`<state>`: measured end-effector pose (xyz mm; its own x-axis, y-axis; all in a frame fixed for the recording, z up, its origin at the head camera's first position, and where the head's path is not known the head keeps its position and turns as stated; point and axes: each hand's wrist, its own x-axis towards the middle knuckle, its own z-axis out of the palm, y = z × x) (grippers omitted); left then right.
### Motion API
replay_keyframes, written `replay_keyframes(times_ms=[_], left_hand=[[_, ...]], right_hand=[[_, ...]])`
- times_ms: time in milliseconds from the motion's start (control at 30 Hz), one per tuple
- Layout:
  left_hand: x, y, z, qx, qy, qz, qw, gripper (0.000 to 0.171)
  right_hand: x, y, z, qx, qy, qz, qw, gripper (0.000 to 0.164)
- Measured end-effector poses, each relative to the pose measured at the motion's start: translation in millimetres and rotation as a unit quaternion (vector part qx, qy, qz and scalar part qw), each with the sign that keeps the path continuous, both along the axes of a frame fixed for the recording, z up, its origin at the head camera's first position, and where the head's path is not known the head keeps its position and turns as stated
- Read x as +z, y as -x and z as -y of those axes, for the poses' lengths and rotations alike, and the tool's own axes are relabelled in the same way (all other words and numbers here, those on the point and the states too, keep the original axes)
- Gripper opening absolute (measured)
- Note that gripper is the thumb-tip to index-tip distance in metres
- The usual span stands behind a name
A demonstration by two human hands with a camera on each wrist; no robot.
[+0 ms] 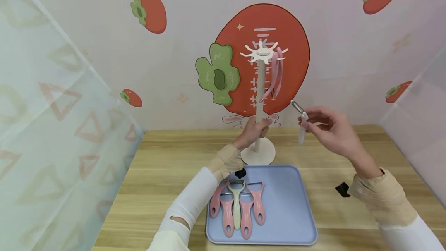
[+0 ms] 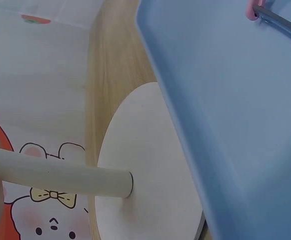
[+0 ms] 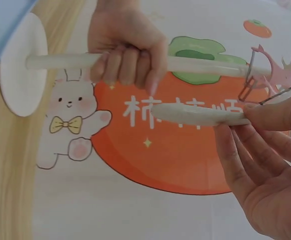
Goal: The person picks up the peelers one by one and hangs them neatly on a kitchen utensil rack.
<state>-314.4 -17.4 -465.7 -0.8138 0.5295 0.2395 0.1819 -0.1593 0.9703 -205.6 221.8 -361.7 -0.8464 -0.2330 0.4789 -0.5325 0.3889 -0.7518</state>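
Note:
My left hand (image 1: pixel 251 131) grips the pole (image 1: pixel 260 84) of a white stand low down, fingers wrapped round it in the right wrist view. The stand's top (image 1: pixel 263 52) is a ring of curved hooks, and pink peelers (image 1: pixel 278 73) hang on its right side. To the right of the pole, my right hand (image 1: pixel 331 127) pinches a white peeler (image 1: pixel 302 129) between thumb and fingertips. Its metal blade points up and left, its handle down. In the right wrist view the peeler's handle (image 3: pixel 195 114) lies across the view, close to the left hand (image 3: pixel 128 55).
A blue tray (image 1: pixel 285 204) sits on the wooden table (image 1: pixel 167 189) in front of the stand's round base (image 1: pixel 266 156). Several pink peelers (image 1: pixel 246 220) and a cream one (image 1: pixel 236 204) lie on its left half. A wall with printed persimmons (image 1: pixel 153 11) stands behind.

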Motion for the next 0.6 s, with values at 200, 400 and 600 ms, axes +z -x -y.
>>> replay_keyframes(times_ms=[200,400,600], left_hand=[[2.6,0.0,0.8,0.005,0.002,-0.012,0.9999,0.046],[3.0,0.7,-0.2,0.003,0.011,-0.015,0.9998,0.038],[0.6,-1.5,0.3,0.002,0.007,-0.012,0.9999,0.019]], right_hand=[[13.3,20.3,-0.6,0.014,0.055,-0.013,0.998,0.028],[18.8,33.5,-2.0,0.019,0.119,0.009,0.993,0.029],[21.0,39.6,2.4,-0.017,0.127,-0.012,0.992,0.029]])
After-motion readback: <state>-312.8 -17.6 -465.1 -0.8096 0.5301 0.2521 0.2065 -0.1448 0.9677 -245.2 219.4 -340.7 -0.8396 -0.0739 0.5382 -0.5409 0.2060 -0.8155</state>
